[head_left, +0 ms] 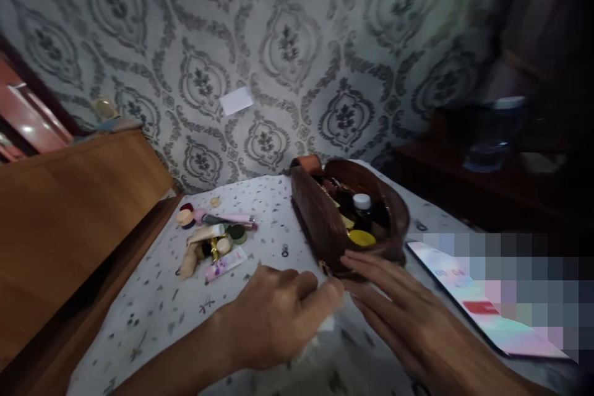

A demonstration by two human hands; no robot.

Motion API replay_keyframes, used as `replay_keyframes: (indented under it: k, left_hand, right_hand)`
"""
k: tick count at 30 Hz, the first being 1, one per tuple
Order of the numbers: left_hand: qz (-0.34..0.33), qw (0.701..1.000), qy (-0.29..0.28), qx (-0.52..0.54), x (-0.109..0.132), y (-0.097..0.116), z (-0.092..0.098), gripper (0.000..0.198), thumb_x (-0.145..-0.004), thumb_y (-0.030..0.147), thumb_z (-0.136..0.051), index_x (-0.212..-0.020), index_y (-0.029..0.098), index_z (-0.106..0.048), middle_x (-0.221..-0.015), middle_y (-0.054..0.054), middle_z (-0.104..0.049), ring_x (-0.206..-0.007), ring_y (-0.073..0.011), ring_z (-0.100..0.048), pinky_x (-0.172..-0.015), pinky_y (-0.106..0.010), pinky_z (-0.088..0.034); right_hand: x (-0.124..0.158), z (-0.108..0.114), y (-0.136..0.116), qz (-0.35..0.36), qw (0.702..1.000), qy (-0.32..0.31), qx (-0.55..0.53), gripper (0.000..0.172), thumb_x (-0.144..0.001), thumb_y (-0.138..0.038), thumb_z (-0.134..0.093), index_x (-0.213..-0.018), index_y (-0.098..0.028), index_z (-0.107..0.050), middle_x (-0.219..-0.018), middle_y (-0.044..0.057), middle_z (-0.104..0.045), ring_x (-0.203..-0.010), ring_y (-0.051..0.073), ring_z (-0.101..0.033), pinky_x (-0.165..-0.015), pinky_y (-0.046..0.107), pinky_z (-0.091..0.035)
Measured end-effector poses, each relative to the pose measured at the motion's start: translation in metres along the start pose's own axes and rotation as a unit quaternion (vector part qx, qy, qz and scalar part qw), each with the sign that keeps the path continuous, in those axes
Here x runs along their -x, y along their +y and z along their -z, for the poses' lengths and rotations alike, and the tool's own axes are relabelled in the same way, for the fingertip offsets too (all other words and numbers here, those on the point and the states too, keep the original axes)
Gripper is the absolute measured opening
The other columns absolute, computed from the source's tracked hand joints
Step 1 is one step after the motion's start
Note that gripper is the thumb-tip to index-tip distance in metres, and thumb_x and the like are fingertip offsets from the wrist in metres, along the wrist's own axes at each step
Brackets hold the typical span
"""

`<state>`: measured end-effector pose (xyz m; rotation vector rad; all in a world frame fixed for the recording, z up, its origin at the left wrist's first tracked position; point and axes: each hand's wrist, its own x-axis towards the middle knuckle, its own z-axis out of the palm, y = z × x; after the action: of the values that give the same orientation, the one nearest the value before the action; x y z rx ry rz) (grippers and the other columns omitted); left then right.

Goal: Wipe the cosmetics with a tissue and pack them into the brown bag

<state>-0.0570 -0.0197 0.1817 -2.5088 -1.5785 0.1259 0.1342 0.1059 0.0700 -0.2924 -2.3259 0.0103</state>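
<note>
A brown leather cosmetics pouch (325,223) lies open on a white patterned bedsheet (153,303), holding a small dark bottle with a white cap (362,206) and a yellow lid (362,237). My left hand (273,315) rests on the sheet just before the pouch's near end, fingers curled over a bit of white material. My right hand (399,309) lies beside it with fingers stretched flat, its tips at the pouch's near edge.
A heap of small cosmetics (214,238), tubes and round lids, lies on the sheet to the left. A phone (464,297) with a lit screen lies to the right. A wooden headboard (69,216) stands at left, a dark side table (487,179) at right.
</note>
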Motion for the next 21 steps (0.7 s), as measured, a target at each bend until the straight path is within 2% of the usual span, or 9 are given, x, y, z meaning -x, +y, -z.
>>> replay_keyframes:
  k: [3,6,10,13,15,18,21]
  left_hand:
    - [0.023,0.999,-0.008,-0.030,0.011,-0.006,-0.008,0.031,-0.097,0.020,-0.041,-0.128,0.018,-0.042,-0.091,-0.006,-0.067,-0.078,-0.0207,-0.067,-0.063,-0.032,-0.055]
    - [0.070,0.997,-0.040,-0.013,0.026,-0.021,-0.023,0.031,-0.096,0.019,-0.043,-0.127,0.019,-0.041,-0.099,-0.006,-0.067,-0.085,-0.0217,-0.068,-0.068,-0.033,-0.055]
    - [0.171,0.981,-0.088,0.035,0.055,-0.051,-0.045,0.029,-0.093,0.018,-0.049,-0.121,0.022,-0.044,-0.105,-0.006,-0.068,-0.091,-0.0227,-0.069,-0.074,-0.035,-0.055]
    - [0.259,0.959,-0.093,0.060,0.085,-0.076,-0.063,0.031,-0.090,0.015,-0.050,-0.120,0.020,-0.047,-0.106,-0.008,-0.069,-0.094,-0.0239,-0.068,-0.079,-0.036,-0.054]
    - [0.315,0.944,-0.062,0.077,0.107,-0.095,-0.075,0.030,-0.089,0.015,-0.048,-0.118,0.019,-0.051,-0.105,-0.009,-0.070,-0.095,-0.0248,-0.067,-0.081,-0.037,-0.052]
    - [0.379,0.915,0.037,0.134,0.140,-0.135,-0.092,0.025,-0.091,0.018,-0.043,-0.114,0.020,-0.054,-0.103,-0.007,-0.069,-0.094,-0.0224,-0.066,-0.082,-0.034,-0.050]
    - [0.475,0.860,0.095,0.161,0.162,-0.191,-0.101,0.024,-0.094,0.027,-0.040,-0.112,0.021,-0.054,-0.077,-0.001,-0.066,-0.078,-0.0203,-0.065,-0.080,-0.032,-0.050]
  right_hand:
    - [-0.011,-0.015,-0.011,0.022,0.998,-0.029,-0.049,0.030,-0.092,-0.013,-0.046,-0.113,-0.021,-0.066,-0.127,0.012,-0.064,-0.123,0.027,-0.058,-0.091,0.043,-0.059]
    - [-0.026,-0.032,-0.024,0.020,0.993,-0.067,-0.094,0.026,-0.092,-0.011,-0.045,-0.103,-0.020,-0.068,-0.121,0.013,-0.067,-0.118,0.025,-0.061,-0.093,0.042,-0.057]
    - [-0.049,-0.056,-0.045,-0.009,0.976,-0.152,-0.157,0.026,-0.090,-0.007,-0.044,-0.091,-0.019,-0.067,-0.116,0.012,-0.066,-0.112,0.023,-0.062,-0.093,0.040,-0.056]
    - [-0.059,-0.079,-0.059,-0.021,0.959,-0.194,-0.206,0.026,-0.088,-0.005,-0.044,-0.087,-0.018,-0.066,-0.110,0.011,-0.065,-0.106,0.021,-0.062,-0.091,0.038,-0.056]
    - [-0.062,-0.095,-0.066,-0.011,0.957,-0.181,-0.226,0.022,-0.088,-0.007,-0.045,-0.088,-0.018,-0.064,-0.108,0.010,-0.065,-0.105,0.022,-0.062,-0.093,0.039,-0.054]
    - [-0.063,-0.119,-0.073,0.014,0.957,-0.149,-0.250,0.018,-0.089,-0.008,-0.047,-0.091,-0.019,-0.062,-0.108,0.010,-0.065,-0.106,0.021,-0.061,-0.096,0.038,-0.052]
    - [-0.068,-0.137,-0.080,0.013,0.950,-0.146,-0.276,0.019,-0.089,-0.007,-0.048,-0.097,-0.018,-0.061,-0.111,0.009,-0.063,-0.108,0.020,-0.060,-0.095,0.035,-0.052]
